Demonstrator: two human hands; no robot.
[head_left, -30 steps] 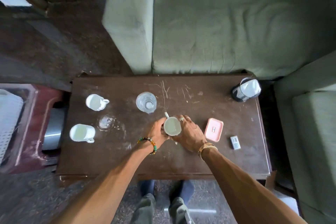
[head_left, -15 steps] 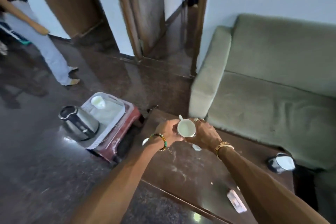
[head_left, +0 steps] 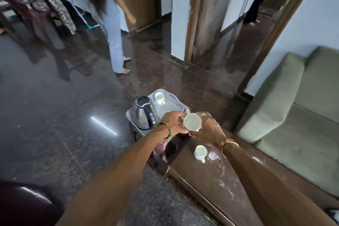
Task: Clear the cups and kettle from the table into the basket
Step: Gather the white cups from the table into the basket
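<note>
Both my hands hold one white cup [head_left: 192, 121] in the air above the table's left end. My left hand [head_left: 173, 123] grips its left side and my right hand [head_left: 209, 130] wraps its right side. Just beyond it, on a red stool, sits the white basket [head_left: 167, 109] with a steel kettle [head_left: 144, 114] at its near end and another white cup [head_left: 159, 98] at its far end. A further white cup [head_left: 200, 153] stands on the brown table [head_left: 216, 183] below my right wrist. A glass on the table is mostly hidden behind my right forearm.
A green sofa [head_left: 297, 115] runs along the table's far side at the right. A person in light trousers [head_left: 114, 42] stands on the dark polished floor beyond the basket, near chairs and a doorway. A dark rounded seat [head_left: 23, 205] shows at the lower left.
My view has swung left from the table toward the basket. Both hands have lifted the cup off the table and carried it left, close to the basket.
</note>
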